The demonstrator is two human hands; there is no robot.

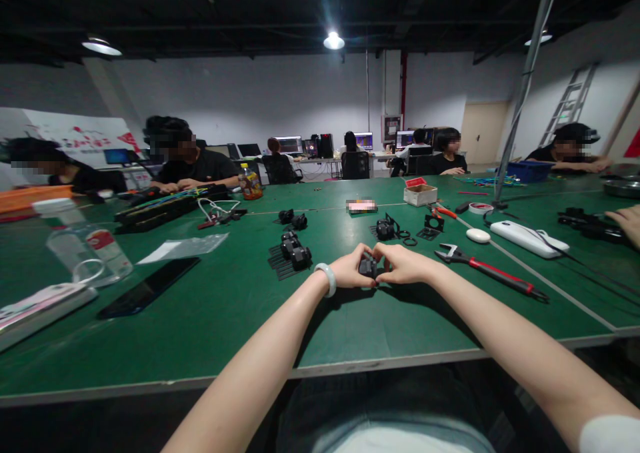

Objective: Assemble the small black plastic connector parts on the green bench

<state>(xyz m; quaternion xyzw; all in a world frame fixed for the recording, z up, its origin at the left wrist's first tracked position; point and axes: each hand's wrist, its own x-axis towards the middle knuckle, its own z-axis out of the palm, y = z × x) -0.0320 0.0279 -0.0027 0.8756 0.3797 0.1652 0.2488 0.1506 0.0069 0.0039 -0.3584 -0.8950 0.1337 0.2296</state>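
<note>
Both my hands meet over the green table (210, 320) and grip one small black part (369, 267) between them. My left hand (350, 271), with a pale bangle at the wrist, closes on its left side. My right hand (403, 264) closes on its right side. Just left of my hands lie several more black parts (296, 248) on a black ribbed piece. Another black part with rings (386, 229) lies beyond my hands. A red-handled wrench (487, 271) rests to the right.
A black phone (150, 286), a clear water bottle (90, 246) and a white power strip (529, 238) lie on the table. A small cardboard box (420, 194) and a tape roll (481, 208) sit farther back. Several people sit around the table; another person's hand (627, 223) shows at right.
</note>
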